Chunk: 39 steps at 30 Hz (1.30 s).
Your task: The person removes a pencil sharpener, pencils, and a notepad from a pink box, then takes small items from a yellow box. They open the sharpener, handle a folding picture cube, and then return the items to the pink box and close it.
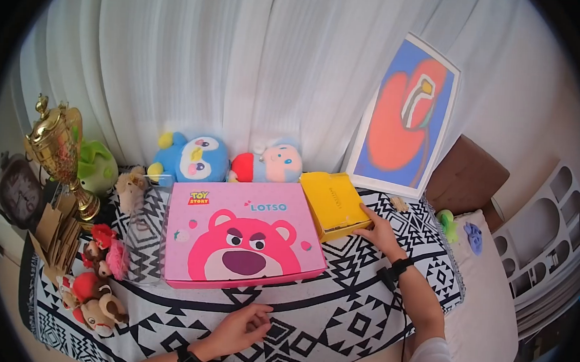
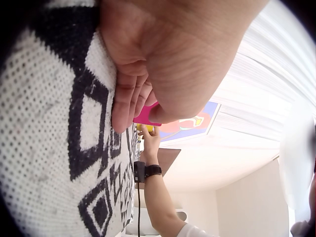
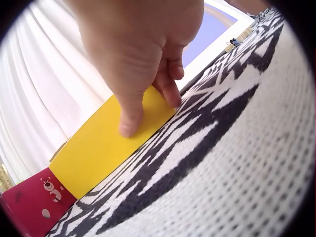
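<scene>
A pink box point(image 1: 244, 234) with a bear face lies flat on the patterned cloth. Against its right side sits a yellow box point(image 1: 333, 205), slightly angled. My right hand point(image 1: 380, 233) is at the yellow box's right end; in the right wrist view the thumb of the hand point(image 3: 143, 54) presses the long yellow side point(image 3: 98, 148) while the other fingers reach round the end. My left hand point(image 1: 241, 330) rests on the cloth in front of the pink box, its fingers loosely bent and holding nothing, as the left wrist view of the hand point(image 2: 168, 59) also shows.
Two plush toys point(image 1: 196, 158) sit behind the pink box by the curtain. A framed picture point(image 1: 405, 115) leans at the back right, with a brown cushion point(image 1: 467, 172) beside it. On the left are a gold trophy point(image 1: 59, 146), cardboard pieces point(image 1: 57, 237) and several small plush toys point(image 1: 93, 302).
</scene>
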Each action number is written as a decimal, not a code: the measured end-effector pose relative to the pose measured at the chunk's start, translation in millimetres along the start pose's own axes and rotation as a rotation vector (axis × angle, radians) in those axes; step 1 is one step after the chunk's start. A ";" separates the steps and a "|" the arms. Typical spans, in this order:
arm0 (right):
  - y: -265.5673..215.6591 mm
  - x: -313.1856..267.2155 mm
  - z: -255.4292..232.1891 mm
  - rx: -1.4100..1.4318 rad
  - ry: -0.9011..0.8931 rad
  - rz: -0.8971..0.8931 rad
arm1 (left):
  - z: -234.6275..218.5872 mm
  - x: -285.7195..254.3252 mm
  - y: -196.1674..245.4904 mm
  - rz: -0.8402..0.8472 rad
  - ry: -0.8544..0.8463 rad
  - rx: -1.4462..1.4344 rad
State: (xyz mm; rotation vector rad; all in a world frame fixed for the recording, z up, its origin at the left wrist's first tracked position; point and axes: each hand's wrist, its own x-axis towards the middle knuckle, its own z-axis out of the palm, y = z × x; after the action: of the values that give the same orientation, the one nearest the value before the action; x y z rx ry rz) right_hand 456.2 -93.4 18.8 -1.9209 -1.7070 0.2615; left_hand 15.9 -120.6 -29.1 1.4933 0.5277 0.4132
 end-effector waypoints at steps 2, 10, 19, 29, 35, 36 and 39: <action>2.2 2.1 5.0 -0.078 0.092 0.000 | -0.2 0.2 0.9 -0.010 0.000 -0.007; 34.2 -10.2 10.3 -0.009 0.144 -0.077 | 0.5 2.1 -11.0 0.130 0.017 0.076; 31.5 -40.1 -0.9 -0.077 0.145 -0.089 | -4.4 -6.0 16.2 0.420 0.273 0.116; -78.5 -47.0 -19.3 -0.238 0.201 -0.144 | -75.5 -17.2 77.1 0.520 0.816 1.179; -182.3 -26.5 17.1 -0.248 -0.028 -0.657 | -57.1 -8.3 63.7 0.494 0.445 1.165; -194.0 -21.5 26.6 -0.203 -0.077 -0.762 | -53.7 -8.1 62.6 0.505 0.435 1.170; -206.9 -14.0 58.9 -0.165 -0.252 -0.765 | -50.3 -8.0 57.6 0.458 0.277 1.139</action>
State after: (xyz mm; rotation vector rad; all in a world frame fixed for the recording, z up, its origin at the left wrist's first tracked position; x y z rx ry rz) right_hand 248.1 -82.4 74.1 -1.2311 -2.5512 0.0669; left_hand -15.7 -81.2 28.8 2.7026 0.6821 0.7456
